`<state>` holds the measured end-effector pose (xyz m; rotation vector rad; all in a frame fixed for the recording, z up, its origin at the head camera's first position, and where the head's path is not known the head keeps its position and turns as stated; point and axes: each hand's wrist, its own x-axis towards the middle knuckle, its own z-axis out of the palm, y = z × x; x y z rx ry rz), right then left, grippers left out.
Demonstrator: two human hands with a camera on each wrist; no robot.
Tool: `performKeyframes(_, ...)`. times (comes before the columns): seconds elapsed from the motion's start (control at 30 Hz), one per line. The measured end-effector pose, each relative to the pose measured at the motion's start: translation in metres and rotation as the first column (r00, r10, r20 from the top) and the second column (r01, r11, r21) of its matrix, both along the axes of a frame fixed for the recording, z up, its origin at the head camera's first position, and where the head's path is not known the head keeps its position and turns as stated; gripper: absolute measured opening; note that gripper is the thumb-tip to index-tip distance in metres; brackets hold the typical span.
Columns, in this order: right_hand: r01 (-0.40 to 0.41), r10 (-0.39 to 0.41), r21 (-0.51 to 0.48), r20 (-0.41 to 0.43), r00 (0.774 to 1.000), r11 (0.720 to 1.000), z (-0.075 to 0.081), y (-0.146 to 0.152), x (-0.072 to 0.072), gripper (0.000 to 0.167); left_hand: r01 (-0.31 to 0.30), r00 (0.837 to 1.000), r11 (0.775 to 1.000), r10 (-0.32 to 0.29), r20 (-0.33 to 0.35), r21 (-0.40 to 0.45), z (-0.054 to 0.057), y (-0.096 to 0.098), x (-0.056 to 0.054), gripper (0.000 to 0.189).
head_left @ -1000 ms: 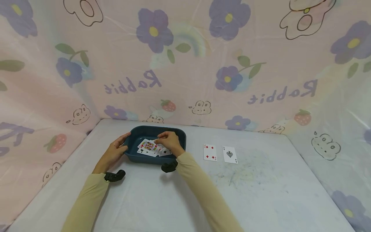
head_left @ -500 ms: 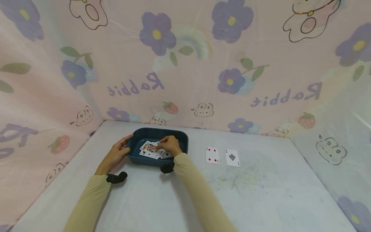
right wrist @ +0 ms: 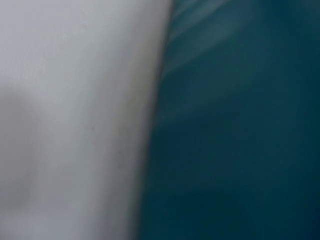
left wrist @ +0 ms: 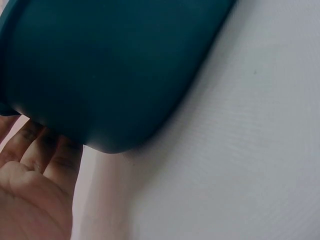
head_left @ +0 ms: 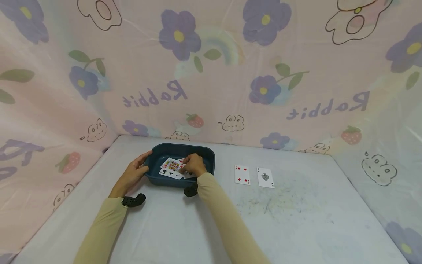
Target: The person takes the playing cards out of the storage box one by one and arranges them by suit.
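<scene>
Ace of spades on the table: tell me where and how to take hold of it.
I'd pinch the ace of spades by its right long edge, coming from the right: it lies flat on the table, so an edge probably needs lifting, and the four of diamonds sits to its left.

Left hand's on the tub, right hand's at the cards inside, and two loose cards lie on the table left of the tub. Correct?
Not quite: the loose four of diamonds and ace of spades lie on the table to the right of the tub, as the head view shows. The rest stands.
</scene>
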<state>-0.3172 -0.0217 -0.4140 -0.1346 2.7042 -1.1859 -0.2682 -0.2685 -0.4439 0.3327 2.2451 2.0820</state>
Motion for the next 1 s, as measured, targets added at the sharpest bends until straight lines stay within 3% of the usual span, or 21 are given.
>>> performKeyframes(0.27, 0.02, -0.019, -0.025, 0.019, 1.0, 0.999, -0.0002, 0.0011, 0.0013, 0.032, 0.015, 1.0, 0.999, -0.016, 0.013, 0.029, 0.0032, 0.0032, 0.002, 0.071)
performKeyframes(0.53, 0.064, -0.065, -0.031, -0.032, 0.997, 0.997, -0.0004, 0.0019, -0.0008, 0.023, 0.016, 1.0, 0.999, -0.016, 0.008, 0.034, 0.003, 0.0048, 0.0015, 0.071)
performKeyframes(0.77, 0.068, -0.079, -0.169, -0.062, 0.995, 0.983, -0.0007, 0.0021, -0.0034, 0.013, 0.009, 1.0, 0.999, -0.01, 0.007, 0.043, 0.0009, 0.0047, 0.0, 0.07)
performKeyframes(1.0, 0.021, -0.037, -0.218, -0.074, 0.997, 0.976, 0.0032, 0.0033, -0.0023, 0.009, -0.003, 1.0, 0.999, 0.003, 0.0, 0.033, 0.0016, 0.0022, 0.001, 0.07)
